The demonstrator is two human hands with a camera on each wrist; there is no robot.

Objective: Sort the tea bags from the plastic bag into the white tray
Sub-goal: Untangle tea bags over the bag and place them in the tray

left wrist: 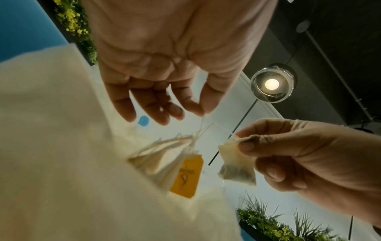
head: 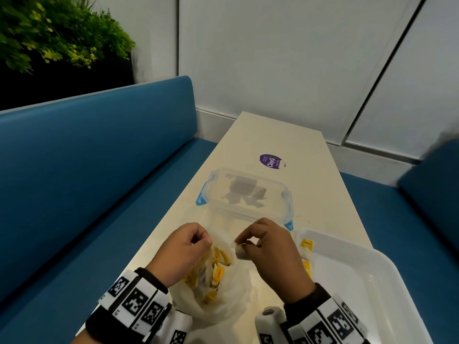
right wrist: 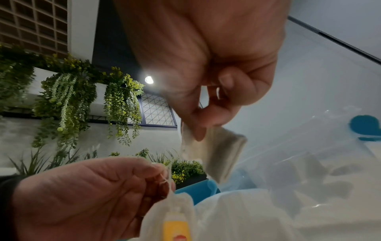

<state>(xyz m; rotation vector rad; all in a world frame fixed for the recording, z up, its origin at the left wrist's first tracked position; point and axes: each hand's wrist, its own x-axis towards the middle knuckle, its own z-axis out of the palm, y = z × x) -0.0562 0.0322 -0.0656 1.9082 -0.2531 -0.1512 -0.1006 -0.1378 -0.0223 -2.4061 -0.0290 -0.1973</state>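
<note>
A translucent plastic bag (head: 231, 299) full of tea bags with yellow tags lies on the table between my wrists. My left hand (head: 185, 247) pinches the tangled white strings (left wrist: 198, 130) of several tea bags; a yellow tag (left wrist: 188, 176) hangs below them. Just to the right, my right hand (head: 268, 244) pinches one tea bag (left wrist: 237, 164) by its top edge above the bag's mouth. The white tray (head: 372, 281) sits at the right, with a few yellow-tagged tea bags (head: 306, 247) along its left side.
A clear plastic container (head: 246, 194) with blue clips stands just beyond my hands. A purple round sticker (head: 272, 162) lies farther back on the narrow white table (head: 285, 135). Blue bench seats (head: 87, 170) flank the table on both sides.
</note>
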